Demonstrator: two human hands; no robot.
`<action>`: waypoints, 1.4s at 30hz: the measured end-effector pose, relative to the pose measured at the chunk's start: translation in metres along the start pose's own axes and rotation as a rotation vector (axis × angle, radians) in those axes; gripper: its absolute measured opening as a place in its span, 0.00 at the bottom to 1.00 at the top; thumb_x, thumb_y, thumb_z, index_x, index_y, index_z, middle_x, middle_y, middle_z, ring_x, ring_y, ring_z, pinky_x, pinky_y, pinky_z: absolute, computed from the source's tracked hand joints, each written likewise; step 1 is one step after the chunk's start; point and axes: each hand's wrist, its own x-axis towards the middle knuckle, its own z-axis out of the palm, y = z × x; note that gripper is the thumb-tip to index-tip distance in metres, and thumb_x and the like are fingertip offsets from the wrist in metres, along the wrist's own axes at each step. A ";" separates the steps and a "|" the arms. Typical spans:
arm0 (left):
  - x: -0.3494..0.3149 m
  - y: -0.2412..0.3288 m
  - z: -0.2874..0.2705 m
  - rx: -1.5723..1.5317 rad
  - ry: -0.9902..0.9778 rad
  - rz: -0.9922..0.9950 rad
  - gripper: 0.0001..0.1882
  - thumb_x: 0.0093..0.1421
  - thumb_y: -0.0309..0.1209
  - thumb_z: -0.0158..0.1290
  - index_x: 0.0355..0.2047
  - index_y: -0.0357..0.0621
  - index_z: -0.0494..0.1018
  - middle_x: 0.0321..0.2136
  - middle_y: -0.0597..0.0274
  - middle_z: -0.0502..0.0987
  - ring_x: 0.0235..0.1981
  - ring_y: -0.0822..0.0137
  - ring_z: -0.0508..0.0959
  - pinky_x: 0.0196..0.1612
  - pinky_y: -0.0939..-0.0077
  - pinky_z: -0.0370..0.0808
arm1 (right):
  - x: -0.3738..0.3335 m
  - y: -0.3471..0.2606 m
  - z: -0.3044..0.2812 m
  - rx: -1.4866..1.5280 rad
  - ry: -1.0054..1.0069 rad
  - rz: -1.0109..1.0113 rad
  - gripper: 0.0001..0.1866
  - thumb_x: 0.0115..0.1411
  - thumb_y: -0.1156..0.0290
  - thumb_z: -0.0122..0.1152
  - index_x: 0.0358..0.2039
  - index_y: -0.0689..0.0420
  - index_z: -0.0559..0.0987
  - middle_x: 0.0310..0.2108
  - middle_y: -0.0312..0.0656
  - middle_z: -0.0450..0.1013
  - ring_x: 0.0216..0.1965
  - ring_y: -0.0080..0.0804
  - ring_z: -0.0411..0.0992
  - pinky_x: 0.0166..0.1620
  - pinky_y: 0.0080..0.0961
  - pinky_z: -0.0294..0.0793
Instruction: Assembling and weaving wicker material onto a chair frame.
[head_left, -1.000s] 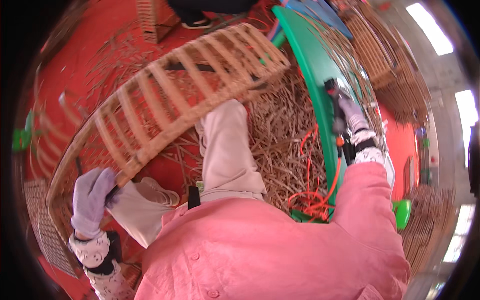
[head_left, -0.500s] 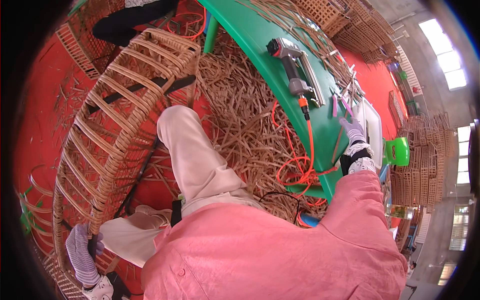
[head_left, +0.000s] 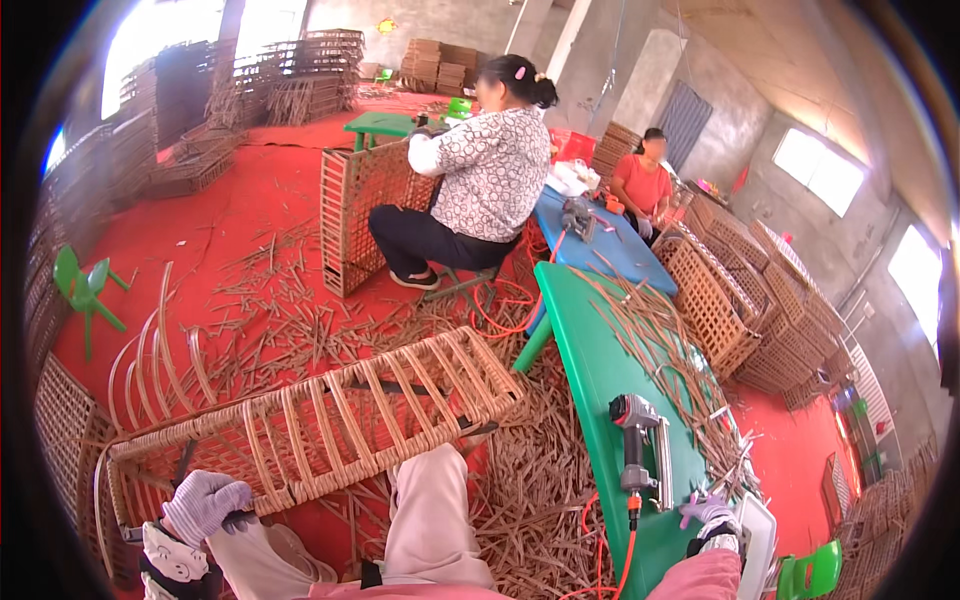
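Observation:
A long woven rattan frame (head_left: 330,425), with slats across its top, leans over my knees at the lower left. My left hand (head_left: 212,503), in a striped grey glove, is closed on its near lower edge. My right hand (head_left: 712,512), gloved too, rests over the green table (head_left: 572,372) at the right, its fingers closed around a pink-handled tool (head_left: 689,511); the tool's kind is partly hidden. Just left of that hand a nail gun (head_left: 637,455) lies on the tabletop, joined to an orange air hose (head_left: 628,555).
Loose rattan strips (head_left: 655,345) lie along the table's far side, and a white tray (head_left: 757,540) is at its right edge. Cut strips (head_left: 530,470) cover the red floor. One person (head_left: 485,165) sits ahead beside a basket; another (head_left: 645,185) sits beyond the blue table (head_left: 600,240).
The view has lifted, bringing the room and two people in sight. My right hand has closed around the pink-handled tool. My left hand still grips the rattan frame.

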 end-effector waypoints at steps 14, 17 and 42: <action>0.006 0.008 -0.002 0.042 -0.065 0.007 0.18 0.61 0.37 0.47 0.26 0.31 0.74 0.20 0.56 0.78 0.18 0.73 0.77 0.21 0.81 0.74 | 0.012 -0.024 0.007 0.173 0.258 0.139 0.15 0.44 0.62 0.62 0.34 0.49 0.81 0.40 0.49 0.73 0.32 0.41 0.73 0.39 0.35 0.74; 0.012 0.010 -0.003 0.059 -0.096 -0.019 0.18 0.61 0.36 0.47 0.25 0.31 0.74 0.20 0.56 0.77 0.18 0.72 0.77 0.21 0.82 0.74 | 0.000 -0.033 0.005 0.310 0.301 0.223 0.15 0.44 0.63 0.61 0.35 0.50 0.81 0.39 0.50 0.72 0.29 0.41 0.74 0.37 0.35 0.75; 0.023 -0.007 -0.005 0.226 -0.141 0.271 0.23 0.62 0.46 0.44 0.28 0.36 0.76 0.15 0.62 0.75 0.16 0.72 0.72 0.22 0.76 0.70 | -0.372 -0.427 0.064 -0.462 0.601 -1.964 0.28 0.38 0.57 0.65 0.40 0.55 0.69 0.37 0.44 0.67 0.40 0.45 0.66 0.45 0.39 0.66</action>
